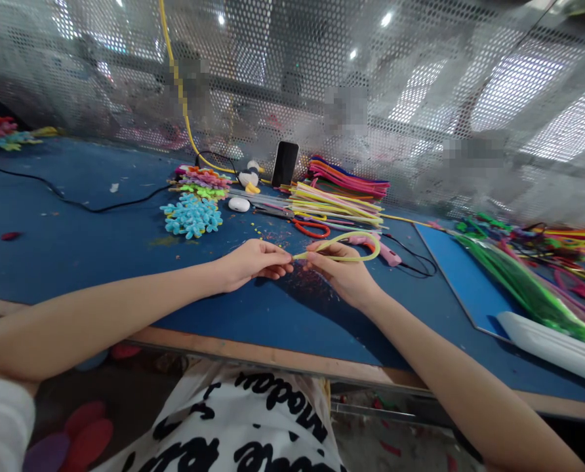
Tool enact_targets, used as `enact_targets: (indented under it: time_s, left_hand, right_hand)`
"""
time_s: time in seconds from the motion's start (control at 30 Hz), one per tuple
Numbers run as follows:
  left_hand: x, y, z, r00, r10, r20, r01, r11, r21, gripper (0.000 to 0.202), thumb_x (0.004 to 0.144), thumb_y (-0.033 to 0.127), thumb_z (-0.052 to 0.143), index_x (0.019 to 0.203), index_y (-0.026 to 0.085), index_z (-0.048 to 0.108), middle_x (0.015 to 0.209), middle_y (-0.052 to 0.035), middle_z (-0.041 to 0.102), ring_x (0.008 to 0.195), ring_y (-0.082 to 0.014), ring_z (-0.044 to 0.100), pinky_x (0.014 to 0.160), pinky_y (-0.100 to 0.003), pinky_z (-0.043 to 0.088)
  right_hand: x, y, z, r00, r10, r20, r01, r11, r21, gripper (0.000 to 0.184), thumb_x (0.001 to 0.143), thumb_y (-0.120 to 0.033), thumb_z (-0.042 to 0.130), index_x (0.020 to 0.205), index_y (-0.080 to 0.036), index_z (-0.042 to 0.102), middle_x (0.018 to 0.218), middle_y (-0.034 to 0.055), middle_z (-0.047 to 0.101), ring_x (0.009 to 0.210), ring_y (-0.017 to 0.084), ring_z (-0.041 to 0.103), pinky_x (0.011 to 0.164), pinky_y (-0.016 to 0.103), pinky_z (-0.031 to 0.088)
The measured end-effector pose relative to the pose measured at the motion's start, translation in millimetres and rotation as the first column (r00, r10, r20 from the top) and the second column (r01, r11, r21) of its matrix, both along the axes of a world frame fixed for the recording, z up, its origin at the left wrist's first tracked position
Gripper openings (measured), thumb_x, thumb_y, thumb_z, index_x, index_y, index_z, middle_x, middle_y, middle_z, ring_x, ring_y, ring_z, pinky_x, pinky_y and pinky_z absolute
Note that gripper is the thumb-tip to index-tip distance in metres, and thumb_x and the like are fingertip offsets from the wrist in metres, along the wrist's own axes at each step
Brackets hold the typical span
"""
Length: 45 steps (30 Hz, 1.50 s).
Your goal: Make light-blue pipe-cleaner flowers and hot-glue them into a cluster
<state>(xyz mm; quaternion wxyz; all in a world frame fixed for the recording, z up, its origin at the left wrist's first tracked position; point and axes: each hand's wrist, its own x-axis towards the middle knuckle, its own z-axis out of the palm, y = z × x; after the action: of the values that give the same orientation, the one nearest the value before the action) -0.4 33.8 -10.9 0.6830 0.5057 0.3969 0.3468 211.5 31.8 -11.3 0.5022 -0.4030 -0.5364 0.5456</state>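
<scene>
A yellow-green pipe cleaner (356, 237) is bent into a loop above the blue table (76, 249). My right hand (339, 269) holds the loop with its fingers closed round it. My left hand (253, 262) pinches the free end of the same pipe cleaner, fingertips meeting those of the right hand near the table's middle. Both hands hover just over the mat, near the front edge.
Beyond the hands lie red scissors (312, 228), a pink tool (383, 252) with a black cord, stacks of coloured pipe cleaners (339, 203), finished blue flowers (191, 216), a phone (285, 164) propped upright and a white object (239, 204). Green stems (523, 285) lie at the right. A perforated screen backs the table.
</scene>
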Motion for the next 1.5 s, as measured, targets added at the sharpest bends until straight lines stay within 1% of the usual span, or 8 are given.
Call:
enact_targets:
  time_s: [0.5,0.77,0.87,0.97,1.07,1.13,1.27,1.5]
  left_hand:
    - [0.4,0.8,-2.6,1.000,-0.023,-0.005,0.023,0.999,0.043,0.021,0.072,0.030,0.084,0.082,0.013,0.077,0.078,-0.0045,0.074,0.063,-0.0079,0.060,0.064,-0.023,0.048]
    - [0.9,-3.5,-1.0,0.996,-0.022,-0.086,0.032,0.992,0.120,0.019,0.075,0.031,0.080,0.080,0.014,0.076,0.075,-0.0038,0.072,0.061,-0.0089,0.059,0.062,-0.023,0.047]
    - [1.4,-5.3,0.5,0.997,0.010,-0.071,-0.002,0.993,0.116,0.015,0.076,0.027,0.077,0.076,0.013,0.074,0.072,-0.0024,0.071,0.060,-0.0077,0.058,0.061,-0.022,0.046]
    - [1.2,-4.1,1.2,0.996,0.091,-0.006,-0.090,0.994,0.067,0.013,0.075,0.025,0.077,0.075,0.013,0.072,0.070,-0.0006,0.069,0.057,-0.0057,0.054,0.059,-0.020,0.043]
    - [0.2,-0.7,0.9,0.990,0.134,0.046,-0.135,0.990,0.026,0.015,0.072,0.025,0.080,0.076,0.013,0.072,0.070,-0.0002,0.068,0.056,-0.0052,0.051,0.056,-0.020,0.041]
    - [-0.2,0.9,0.7,0.988,0.139,0.069,-0.140,0.990,0.014,0.018,0.070,0.027,0.082,0.077,0.013,0.073,0.070,-0.0003,0.067,0.056,-0.0051,0.050,0.056,-0.020,0.041]
    - [0.2,-0.1,1.9,0.986,0.121,0.115,-0.122,0.993,-0.001,0.022,0.069,0.029,0.084,0.078,0.013,0.072,0.071,-0.0002,0.068,0.055,-0.0044,0.048,0.055,-0.020,0.040]
    - [0.4,-2.4,3.4,0.989,0.073,0.128,-0.077,0.997,0.027,0.023,0.069,0.030,0.083,0.078,0.013,0.070,0.066,0.0014,0.063,0.053,-0.0050,0.046,0.052,-0.021,0.038]
  right_hand:
    - [2.2,0.4,-2.7,0.998,0.043,0.049,-0.044,0.999,0.019,0.029,0.062,-0.032,0.092,0.082,-0.019,0.075,0.075,0.0005,0.073,0.064,0.013,0.066,0.064,0.028,0.051]
    - [2.0,0.3,-4.2,0.996,0.056,0.069,-0.059,0.998,0.029,0.028,0.064,-0.032,0.092,0.081,-0.019,0.074,0.078,-0.0003,0.072,0.063,0.012,0.066,0.065,0.027,0.051]
    - [1.3,-2.2,-2.7,0.990,0.108,0.093,-0.111,0.993,0.028,0.034,0.066,-0.030,0.090,0.095,-0.020,0.073,0.082,0.0004,0.072,0.068,0.014,0.066,0.070,0.029,0.052]
    - [0.7,-4.4,-2.3,0.971,0.227,0.070,-0.228,0.973,0.019,0.056,0.068,-0.021,0.087,0.120,-0.025,0.066,0.097,0.0007,0.072,0.082,0.014,0.066,0.079,0.030,0.052]
    - [1.5,-3.9,-3.6,0.956,0.284,0.070,-0.287,0.957,0.040,0.055,0.071,-0.014,0.078,0.123,-0.025,0.062,0.088,-0.0027,0.065,0.079,0.013,0.062,0.077,0.029,0.049]
    - [3.0,-2.0,-4.4,0.957,0.278,0.086,-0.283,0.958,0.054,0.051,0.072,-0.011,0.072,0.121,-0.023,0.064,0.079,-0.0048,0.059,0.073,0.012,0.058,0.074,0.028,0.047]
    - [5.9,1.3,-3.1,0.964,0.253,0.086,-0.259,0.963,0.069,0.053,0.070,-0.010,0.066,0.121,-0.024,0.065,0.078,-0.0047,0.055,0.069,0.011,0.052,0.067,0.026,0.043]
    - [5.7,-2.4,1.2,0.977,0.193,0.092,-0.200,0.977,0.073,0.053,0.067,-0.012,0.065,0.119,-0.025,0.064,0.075,-0.0043,0.051,0.067,0.012,0.045,0.063,0.027,0.038]
